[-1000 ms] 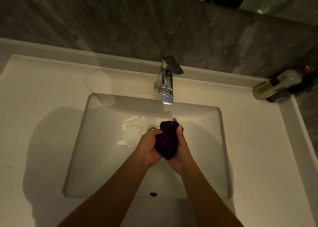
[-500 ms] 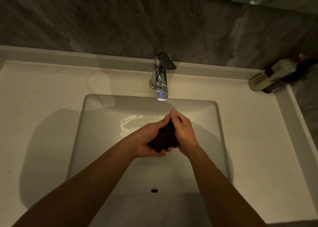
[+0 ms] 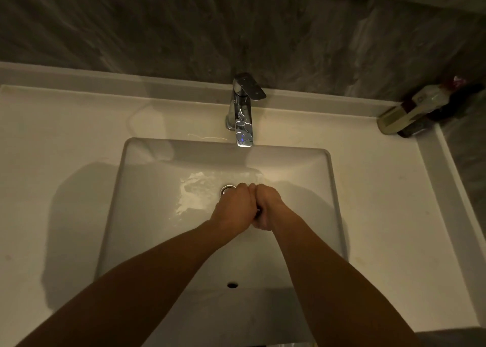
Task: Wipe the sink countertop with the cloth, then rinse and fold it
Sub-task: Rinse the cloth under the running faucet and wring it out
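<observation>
My left hand and my right hand are pressed together in tight fists over the middle of the white sink basin, just in front of the drain. The dark purple cloth is squeezed between them and almost wholly hidden; only a dark sliver shows in the gap between the palms. The chrome tap stands behind the basin, with no stream visible from its spout. A wet patch glistens on the basin floor left of my hands. The white countertop surrounds the basin.
A bottle lies on its side in the far right corner of the countertop against the dark stone wall. A raised rim runs along the back and the right edge. The overflow hole sits in the basin's near wall.
The cloth was a visible bundle held upright a second ago. My hands have since closed over it and turned knuckles up, so it is nearly covered.
</observation>
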`<state>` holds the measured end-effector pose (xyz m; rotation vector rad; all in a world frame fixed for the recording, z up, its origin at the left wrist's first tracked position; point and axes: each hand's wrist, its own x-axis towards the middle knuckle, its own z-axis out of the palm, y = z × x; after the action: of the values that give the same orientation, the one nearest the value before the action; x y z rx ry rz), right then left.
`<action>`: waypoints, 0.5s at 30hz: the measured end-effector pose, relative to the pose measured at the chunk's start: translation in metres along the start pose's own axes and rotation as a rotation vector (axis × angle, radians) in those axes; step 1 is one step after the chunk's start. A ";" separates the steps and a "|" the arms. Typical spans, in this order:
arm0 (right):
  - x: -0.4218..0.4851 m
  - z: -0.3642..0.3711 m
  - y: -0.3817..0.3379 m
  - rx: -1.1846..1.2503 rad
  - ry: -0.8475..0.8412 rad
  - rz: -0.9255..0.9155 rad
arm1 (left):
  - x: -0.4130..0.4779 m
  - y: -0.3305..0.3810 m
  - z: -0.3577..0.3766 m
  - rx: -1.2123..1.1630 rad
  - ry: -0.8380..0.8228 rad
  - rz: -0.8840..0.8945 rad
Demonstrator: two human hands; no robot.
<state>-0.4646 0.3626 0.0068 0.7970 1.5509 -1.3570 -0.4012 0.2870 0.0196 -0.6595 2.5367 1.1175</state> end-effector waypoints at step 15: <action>-0.029 -0.007 0.026 -0.887 0.042 -1.455 | -0.001 -0.029 -0.041 -1.299 -0.586 -0.642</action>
<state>-0.4315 0.3774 0.0227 -1.0812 2.5553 -1.2066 -0.3885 0.2392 0.0295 -1.0545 0.7733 2.1332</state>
